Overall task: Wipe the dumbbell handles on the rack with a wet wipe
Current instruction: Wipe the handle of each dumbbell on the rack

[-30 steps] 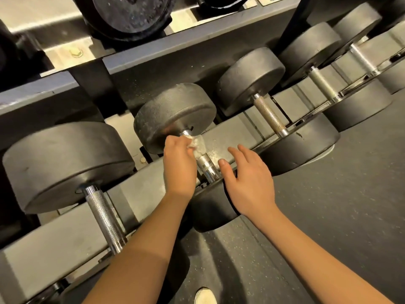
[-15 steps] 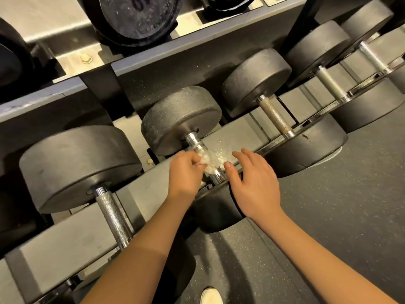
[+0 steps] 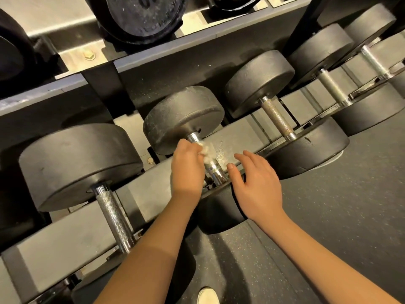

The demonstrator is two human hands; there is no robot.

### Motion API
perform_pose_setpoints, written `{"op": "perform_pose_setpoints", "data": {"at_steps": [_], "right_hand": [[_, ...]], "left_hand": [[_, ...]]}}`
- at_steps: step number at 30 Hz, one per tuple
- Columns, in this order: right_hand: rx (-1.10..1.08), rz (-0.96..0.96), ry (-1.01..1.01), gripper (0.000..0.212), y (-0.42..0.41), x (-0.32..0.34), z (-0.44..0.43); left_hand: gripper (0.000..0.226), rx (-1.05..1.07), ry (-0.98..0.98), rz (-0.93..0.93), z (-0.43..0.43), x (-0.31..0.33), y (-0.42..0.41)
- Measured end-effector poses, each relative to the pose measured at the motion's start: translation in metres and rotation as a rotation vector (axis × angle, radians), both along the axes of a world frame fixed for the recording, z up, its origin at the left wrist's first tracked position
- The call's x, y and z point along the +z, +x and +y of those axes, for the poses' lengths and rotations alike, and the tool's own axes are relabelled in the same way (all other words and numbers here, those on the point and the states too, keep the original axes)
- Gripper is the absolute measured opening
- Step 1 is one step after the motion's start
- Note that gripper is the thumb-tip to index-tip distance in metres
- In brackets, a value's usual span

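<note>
A black dumbbell (image 3: pixel 184 116) lies on the lower shelf of the rack (image 3: pixel 153 205), its chrome handle (image 3: pixel 215 173) running toward me. My left hand (image 3: pixel 187 170) grips a crumpled white wet wipe (image 3: pixel 207 150) wrapped round the upper part of that handle. My right hand (image 3: pixel 257 185) rests with straight, spread fingers on the dumbbell's near head (image 3: pixel 221 212), its thumb beside the handle's lower end. Part of the handle is hidden under the wipe and my left fingers.
More dumbbells sit on the same shelf: one to the left with a knurled handle (image 3: pixel 115 218), one to the right (image 3: pixel 277 118), others further right. An upper shelf rail (image 3: pixel 197 43) with heavier weights overhangs. Dark rubber floor (image 3: pixel 339 216) lies to the right; a shoe tip (image 3: pixel 207 295) shows below.
My left hand slid the wipe down the handle and then back up toward the far head. My right hand stayed on the near head.
</note>
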State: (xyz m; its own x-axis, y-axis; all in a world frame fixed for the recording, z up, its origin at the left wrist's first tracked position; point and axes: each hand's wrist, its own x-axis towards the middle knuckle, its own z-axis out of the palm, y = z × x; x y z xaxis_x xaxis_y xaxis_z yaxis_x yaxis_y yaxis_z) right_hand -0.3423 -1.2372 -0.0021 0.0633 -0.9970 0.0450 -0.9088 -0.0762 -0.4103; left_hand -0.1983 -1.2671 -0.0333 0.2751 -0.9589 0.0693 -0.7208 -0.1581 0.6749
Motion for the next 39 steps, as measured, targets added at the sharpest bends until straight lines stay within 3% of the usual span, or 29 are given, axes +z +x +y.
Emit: {"op": "perform_pose_setpoints", "data": {"at_steps": [5, 10, 15, 21, 27, 30, 33, 37, 39], "right_hand": [[-0.002, -0.008, -0.006, 0.064, 0.000, -0.001, 0.000], [-0.016, -0.016, -0.010, 0.065, 0.001, 0.000, 0.000], [-0.008, 0.017, 0.013, 0.066, 0.000, 0.000, 0.000], [-0.029, 0.008, 0.034, 0.067, 0.001, 0.002, 0.001], [-0.035, 0.033, 0.062, 0.068, 0.002, 0.004, 0.000], [-0.035, 0.019, 0.057, 0.069, 0.002, 0.005, 0.001], [-0.031, 0.017, 0.062, 0.069, 0.002, 0.005, 0.001], [-0.031, 0.007, 0.051, 0.066, 0.002, 0.005, 0.001], [-0.033, 0.001, 0.050, 0.066, 0.002, 0.006, 0.002]], "left_hand": [[0.015, -0.375, -0.083, -0.277, 0.000, 0.002, 0.013], [0.026, -0.319, -0.156, -0.296, -0.021, -0.003, 0.008], [0.027, -0.662, -0.136, -0.355, -0.011, -0.007, 0.004], [0.023, -0.540, -0.170, -0.425, -0.023, 0.004, 0.011], [0.016, -0.771, -0.211, -0.409, -0.002, 0.004, 0.010], [0.024, -0.526, -0.191, -0.426, -0.014, 0.002, 0.018], [0.018, -0.330, -0.153, -0.317, -0.014, -0.001, 0.019], [0.013, -0.620, -0.208, -0.361, 0.002, -0.002, 0.006], [0.023, -0.610, -0.167, -0.382, 0.000, -0.002, 0.010]]}}
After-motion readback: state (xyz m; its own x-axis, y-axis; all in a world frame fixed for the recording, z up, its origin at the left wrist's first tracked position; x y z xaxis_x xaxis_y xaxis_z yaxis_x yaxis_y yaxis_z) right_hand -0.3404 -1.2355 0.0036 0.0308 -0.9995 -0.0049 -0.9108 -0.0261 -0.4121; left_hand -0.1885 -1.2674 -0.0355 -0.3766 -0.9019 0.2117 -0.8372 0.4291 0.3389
